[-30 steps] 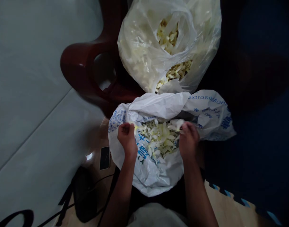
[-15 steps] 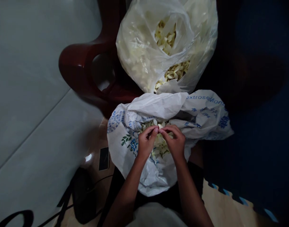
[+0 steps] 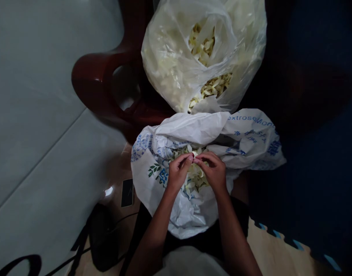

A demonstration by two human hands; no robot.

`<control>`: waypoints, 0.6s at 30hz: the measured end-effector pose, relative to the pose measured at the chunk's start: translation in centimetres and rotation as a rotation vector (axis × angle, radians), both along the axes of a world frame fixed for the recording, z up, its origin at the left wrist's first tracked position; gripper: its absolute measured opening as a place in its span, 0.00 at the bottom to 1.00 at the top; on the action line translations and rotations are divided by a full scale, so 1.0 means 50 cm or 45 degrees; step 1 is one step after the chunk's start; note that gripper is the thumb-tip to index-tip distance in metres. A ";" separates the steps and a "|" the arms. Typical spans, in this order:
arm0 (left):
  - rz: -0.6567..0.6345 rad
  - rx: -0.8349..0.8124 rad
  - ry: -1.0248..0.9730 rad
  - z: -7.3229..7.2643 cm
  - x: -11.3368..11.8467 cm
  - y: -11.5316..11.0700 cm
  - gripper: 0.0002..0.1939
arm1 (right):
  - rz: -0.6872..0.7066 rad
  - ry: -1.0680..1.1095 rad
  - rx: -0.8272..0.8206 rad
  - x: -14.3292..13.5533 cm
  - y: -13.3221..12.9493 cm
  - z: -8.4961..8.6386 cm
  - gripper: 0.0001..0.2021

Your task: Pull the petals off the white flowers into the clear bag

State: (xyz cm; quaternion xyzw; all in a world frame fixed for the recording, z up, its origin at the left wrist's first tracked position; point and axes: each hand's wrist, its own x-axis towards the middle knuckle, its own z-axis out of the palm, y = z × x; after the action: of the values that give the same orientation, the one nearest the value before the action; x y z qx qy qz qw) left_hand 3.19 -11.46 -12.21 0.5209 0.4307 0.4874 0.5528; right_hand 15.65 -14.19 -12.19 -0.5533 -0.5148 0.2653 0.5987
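My left hand point(image 3: 178, 170) and my right hand point(image 3: 214, 168) meet fingertip to fingertip over an open white sack point(image 3: 190, 128) with blue print. Between the pinched fingers of both hands is a small white petal-like piece point(image 3: 194, 154), partly covered by the fingertips. Pale flowers point(image 3: 195, 178) lie in the sack below the hands. Beyond the sack stands a large translucent plastic bag point(image 3: 170, 57), its openings showing more pale yellow-white flowers point(image 3: 216, 85).
A dark red wooden armrest point(image 3: 89, 76) curves in at the upper left. A flat dark rectangular object point(image 3: 127, 193) lies on the floor, near a black item point(image 3: 102, 237) with cables. At the right is a dark blue mat point(image 3: 308, 199).
The fingertips have shifted very slightly around the white piece. Otherwise the hands, sack and bag are nearly as before.
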 end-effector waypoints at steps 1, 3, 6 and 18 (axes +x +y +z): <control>-0.008 0.005 -0.001 0.000 0.000 0.000 0.11 | 0.006 0.023 -0.007 0.001 0.001 0.001 0.03; -0.028 0.014 -0.010 -0.001 0.000 0.000 0.11 | 0.023 0.051 -0.028 0.002 0.001 0.003 0.02; -0.066 0.058 -0.033 -0.002 0.001 0.000 0.10 | 0.042 0.045 -0.044 0.004 -0.002 0.008 0.03; -0.130 0.165 -0.031 -0.001 -0.008 0.007 0.08 | 0.197 0.211 -0.096 0.011 -0.004 0.005 0.03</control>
State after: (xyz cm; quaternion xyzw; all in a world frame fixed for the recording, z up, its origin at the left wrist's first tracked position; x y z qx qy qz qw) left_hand 2.80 -11.11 -12.28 0.5709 0.3643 0.4919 0.5471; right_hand 16.18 -14.36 -11.96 -0.5103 -0.4943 0.3747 0.5957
